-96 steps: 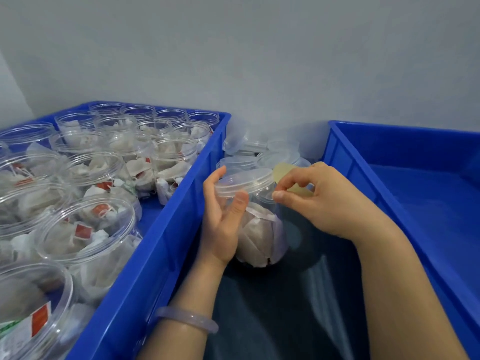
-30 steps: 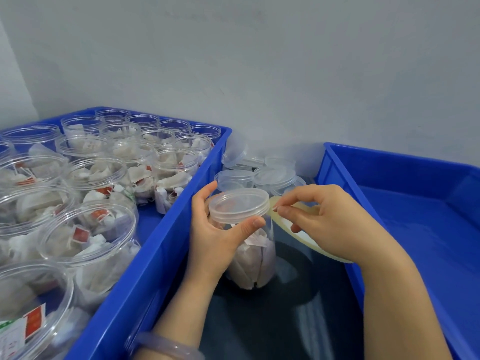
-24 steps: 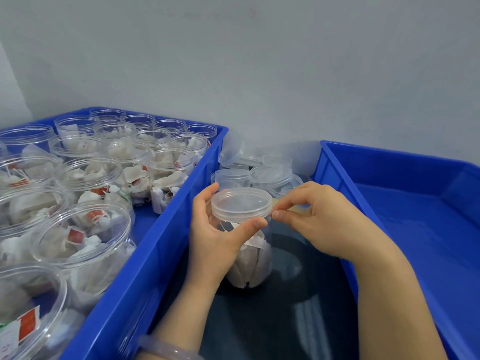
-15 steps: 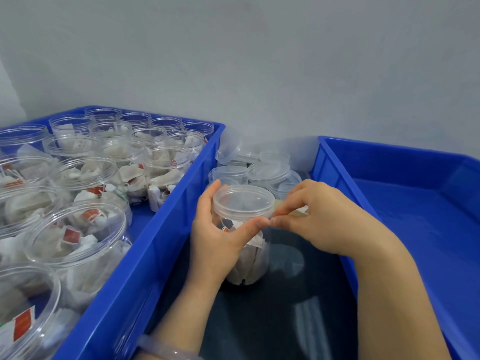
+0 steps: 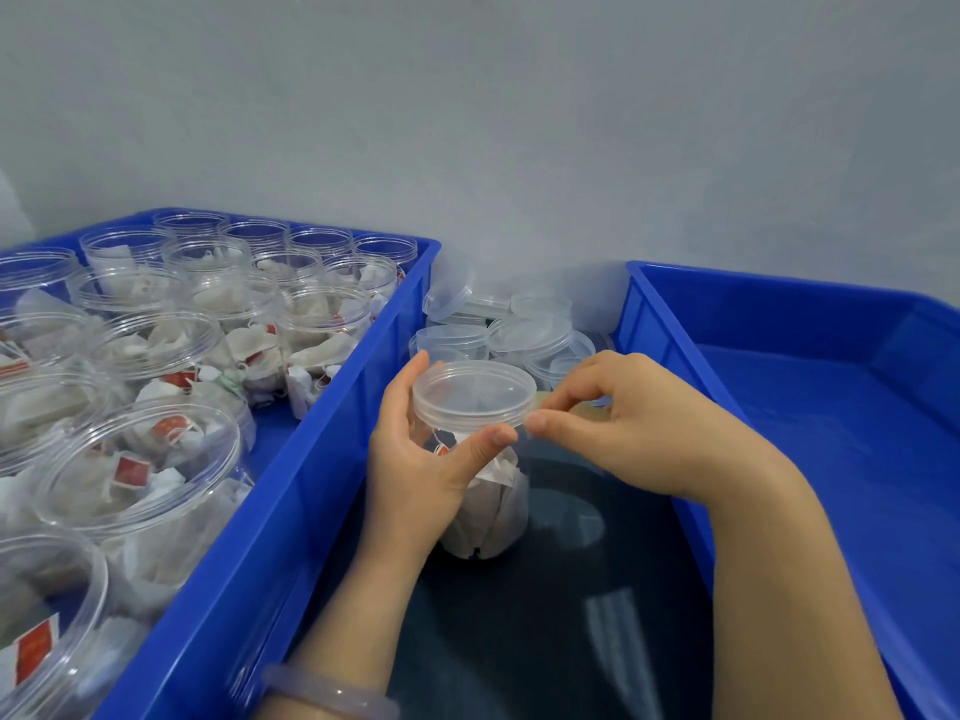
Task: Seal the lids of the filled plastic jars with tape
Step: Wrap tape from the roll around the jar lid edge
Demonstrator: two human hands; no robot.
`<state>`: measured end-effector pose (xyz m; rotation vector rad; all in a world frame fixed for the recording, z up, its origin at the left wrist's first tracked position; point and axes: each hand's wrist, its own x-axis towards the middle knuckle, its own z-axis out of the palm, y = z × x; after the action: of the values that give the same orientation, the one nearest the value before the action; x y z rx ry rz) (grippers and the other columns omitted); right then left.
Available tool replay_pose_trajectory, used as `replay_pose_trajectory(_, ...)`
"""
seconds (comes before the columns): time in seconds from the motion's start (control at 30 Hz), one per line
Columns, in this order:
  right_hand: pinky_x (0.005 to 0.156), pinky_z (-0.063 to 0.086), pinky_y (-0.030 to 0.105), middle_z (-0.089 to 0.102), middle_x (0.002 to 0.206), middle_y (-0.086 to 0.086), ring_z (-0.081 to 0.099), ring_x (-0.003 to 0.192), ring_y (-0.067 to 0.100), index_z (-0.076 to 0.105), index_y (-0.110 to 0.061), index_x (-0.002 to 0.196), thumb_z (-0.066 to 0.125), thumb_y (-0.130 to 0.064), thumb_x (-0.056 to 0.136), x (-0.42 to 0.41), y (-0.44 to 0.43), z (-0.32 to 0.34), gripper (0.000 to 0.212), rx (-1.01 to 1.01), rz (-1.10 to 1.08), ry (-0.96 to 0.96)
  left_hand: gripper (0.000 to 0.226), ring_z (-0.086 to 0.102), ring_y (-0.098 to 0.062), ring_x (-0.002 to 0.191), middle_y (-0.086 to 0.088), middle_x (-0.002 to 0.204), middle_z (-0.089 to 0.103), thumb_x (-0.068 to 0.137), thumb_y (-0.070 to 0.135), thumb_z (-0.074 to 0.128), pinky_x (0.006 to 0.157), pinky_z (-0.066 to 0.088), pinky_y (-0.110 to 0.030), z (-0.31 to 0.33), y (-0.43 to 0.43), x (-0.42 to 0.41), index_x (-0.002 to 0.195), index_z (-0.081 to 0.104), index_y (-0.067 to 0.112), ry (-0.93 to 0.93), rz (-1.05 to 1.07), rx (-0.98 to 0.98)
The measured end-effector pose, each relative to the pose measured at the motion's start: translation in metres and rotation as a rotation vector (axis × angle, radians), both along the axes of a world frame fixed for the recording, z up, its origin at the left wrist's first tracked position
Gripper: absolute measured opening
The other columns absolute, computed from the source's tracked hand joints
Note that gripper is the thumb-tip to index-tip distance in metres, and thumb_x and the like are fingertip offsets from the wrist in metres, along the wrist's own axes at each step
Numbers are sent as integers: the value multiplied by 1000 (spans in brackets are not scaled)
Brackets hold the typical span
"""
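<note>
**Tape pinched at the lid's rim**

The left hand (image 5: 410, 475) grips a clear plastic jar (image 5: 488, 511) that stands upright on a dark surface (image 5: 545, 626). Its fingers curl round the far side of the jar just under the lid (image 5: 474, 392). Its thumb lies across the near side, with the tip against the lid's lower edge. The jar is filled with white paper sachets, one with a small red tag, and the translucent lid sits on top of it.

The right hand (image 5: 644, 423) pinches a pale yellowish strip of tape (image 5: 542, 401) between thumb and forefinger, right at the lid's rim on the side facing that hand. Its other fingers are curled behind. The two thumb tips nearly touch in front of the rim. The tape is almost see-through, so it is not possible to tell how far it lies along the rim.

Beyond both hands, against the grey wall (image 5: 519, 122), lies a heap of loose lids (image 5: 530, 335). Some lie flat and one is tipped on edge. On the outer side of the left hand runs a blue crate (image 5: 311, 459) packed with open jars (image 5: 135, 459) holding the same sachets. On the outer side of the right hand stands a second blue crate (image 5: 675, 324), its blue floor showing. A pale bracelet (image 5: 332, 693) circles the left wrist, nearer the person than the jar.
</note>
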<state>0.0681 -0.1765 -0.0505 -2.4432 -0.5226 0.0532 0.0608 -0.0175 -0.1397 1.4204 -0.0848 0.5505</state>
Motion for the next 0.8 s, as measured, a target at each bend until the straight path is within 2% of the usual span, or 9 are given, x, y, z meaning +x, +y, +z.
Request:
replay_pose_trajectory(0.1, 60, 43, 10, 60, 85, -19, 60, 76, 0, 69, -39, 78, 62, -29, 90, 1, -1, -1, 17, -8, -7, 21, 95, 54, 1, 115, 10, 124, 55, 43, 43, 76, 91, 45, -10, -1, 2, 0, 129, 41, 23, 2, 6, -23)
replay_pose_trajectory(0.23, 63, 40, 10, 57, 83, -23, 55, 75, -7, 67, -40, 77, 60, -33, 92, 2, 3, -1, 18, -27, 9, 11, 98, 53, -4, 119, 1, 132, 54, 43, 51, 86, 95, 45, -13, -2, 2, 0, 127, 41, 27, 5, 8, -25)
replay_pose_trajectory(0.37, 63, 38, 5, 54, 78, -21, 48, 79, -13, 67, -40, 77, 62, -35, 90, 2, 4, -1, 15, -50, 16, -7, 113, 54, 0, 117, 6, 130, 53, 28, 65, 84, 95, 46, -17, -1, 1, -1, 126, 39, 30, 28, -7, -22)
replay_pose_trajectory(0.47, 67, 37, -3, 54, 76, -19, 48, 77, -17, 71, -33, 82, 63, -32, 89, 3, 4, -2, 11, -44, 10, -27, 96, 52, -4, 121, 4, 132, 52, 48, 42, 89, 99, 45, -21, -2, 0, 0, 128, 37, 29, 41, 13, 11)
replay_pose_trajectory(0.53, 66, 34, -6, 54, 74, -17, 49, 75, -19, 73, -31, 84, 64, -31, 89, 3, 5, -1, 10, -64, 7, -42, 92, 52, -6, 122, 5, 132, 52, 54, 34, 89, 100, 45, -22, -2, 0, -1, 129, 37, 27, 37, 17, 18)
replay_pose_trajectory(0.6, 65, 38, -3, 55, 73, -14, 54, 73, -9, 73, -31, 83, 65, -30, 89, 2, 6, -1, 10, -84, 5, -58, 92, 52, -5, 121, 4, 132, 51, 51, 33, 83, 100, 44, -20, -2, -1, -1, 130, 36, 26, 31, 15, 21)
replay_pose_trajectory(0.67, 66, 39, 3, 58, 73, -9, 56, 70, 3, 72, -34, 78, 65, -30, 89, 2, 7, -1, 12, -88, -1, -66, 94, 52, -1, 119, 5, 133, 51, 51, 33, 87, 98, 44, -18, -2, -1, -1, 130, 36, 27, 26, 15, 26)
replay_pose_trajectory(0.8, 60, 47, 16, 61, 76, -12, 58, 74, 6, 73, -33, 80, 65, -32, 89, -1, 10, 0, 12, -129, -32, -80, 101, 48, 18, 110, 21, 125, 48, 41, 42, 79, 83, 42, -4, -2, -5, -3, 130, 36, 29, 20, 43, 75)
